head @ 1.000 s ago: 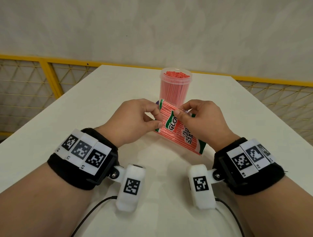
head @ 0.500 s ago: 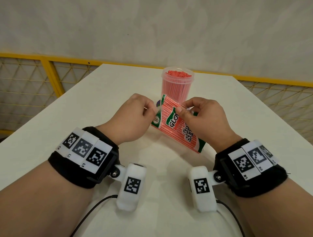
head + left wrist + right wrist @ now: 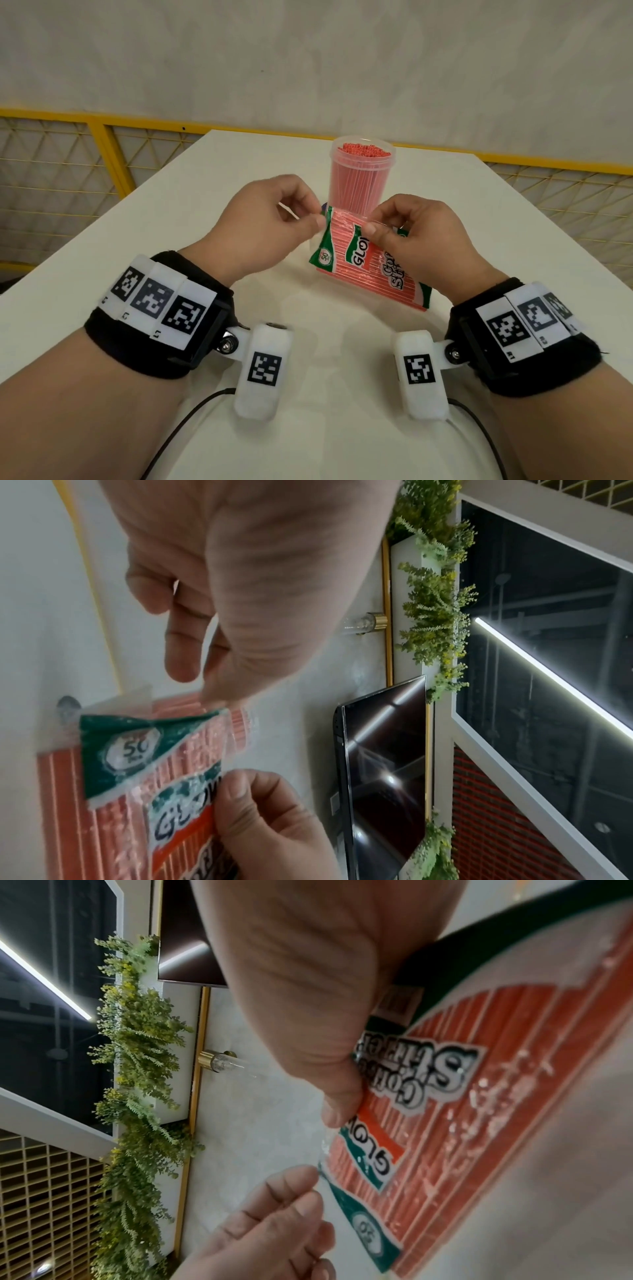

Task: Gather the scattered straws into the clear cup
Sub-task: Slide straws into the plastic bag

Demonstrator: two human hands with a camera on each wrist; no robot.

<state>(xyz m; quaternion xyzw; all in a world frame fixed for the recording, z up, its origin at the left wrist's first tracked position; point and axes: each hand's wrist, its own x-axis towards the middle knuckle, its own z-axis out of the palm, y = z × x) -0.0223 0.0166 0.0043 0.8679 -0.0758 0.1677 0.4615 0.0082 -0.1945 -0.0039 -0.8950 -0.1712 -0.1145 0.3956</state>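
Note:
A clear cup packed with upright red straws stands on the white table, just beyond my hands. In front of it I hold a plastic packet of red straws with green and white print, tilted above the table. My left hand pinches the packet's top left edge between thumb and forefinger. My right hand pinches the top edge further right, fingers curled. In the left wrist view the packet shows its torn clear top under my left hand. The right wrist view shows the packet under my right hand.
A yellow railing with mesh runs behind and beside the table. A pale wall rises at the back. Cables trail from the wrist cameras over the near table edge. A small dark object peeks out at the cup's base.
Both hands lifted the packet and tipped it more upright. The left hand's pinch pulled leftward at the top edge, spreading the packet's opening.

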